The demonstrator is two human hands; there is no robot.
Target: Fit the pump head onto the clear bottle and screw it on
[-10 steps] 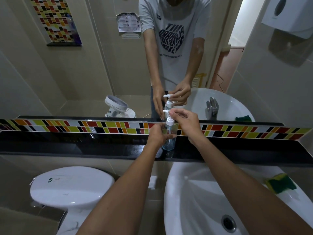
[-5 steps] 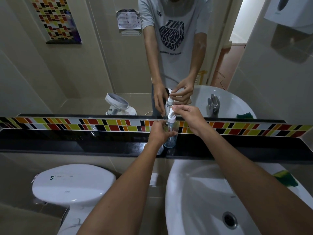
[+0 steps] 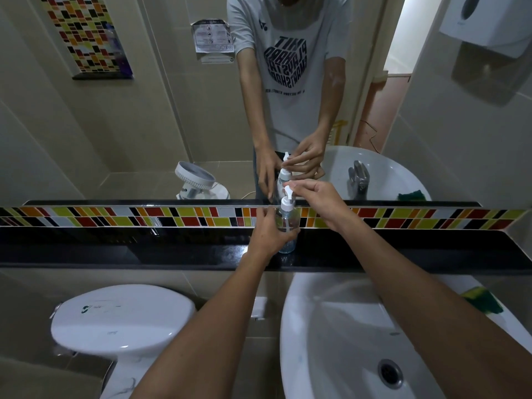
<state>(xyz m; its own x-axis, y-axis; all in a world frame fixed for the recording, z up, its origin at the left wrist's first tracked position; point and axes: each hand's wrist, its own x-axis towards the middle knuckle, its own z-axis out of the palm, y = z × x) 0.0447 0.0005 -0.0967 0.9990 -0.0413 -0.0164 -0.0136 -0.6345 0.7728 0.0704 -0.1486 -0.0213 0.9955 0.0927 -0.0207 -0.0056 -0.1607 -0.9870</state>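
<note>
The clear bottle [image 3: 288, 237] stands upright on the black ledge [image 3: 144, 254] below the mirror. My left hand [image 3: 269, 234] is wrapped around its body from the left. The white pump head [image 3: 288, 200] sits on the bottle's neck, its nozzle pointing up and left. My right hand [image 3: 319, 201] reaches in from the right, and its fingertips pinch the top of the pump. Both hands and the bottle show again as a reflection in the mirror above.
A white sink [image 3: 331, 326] with a drain lies below the ledge on the right, a green-yellow sponge [image 3: 483, 300] on its rim. A white toilet tank lid [image 3: 121, 315] is at lower left. A strip of coloured tiles [image 3: 115, 216] runs behind the ledge.
My right hand's fingers have shifted on the pump top and the nozzle has turned from pointing left to up-left. The view has moved slightly; the bottle stays on the ledge.
</note>
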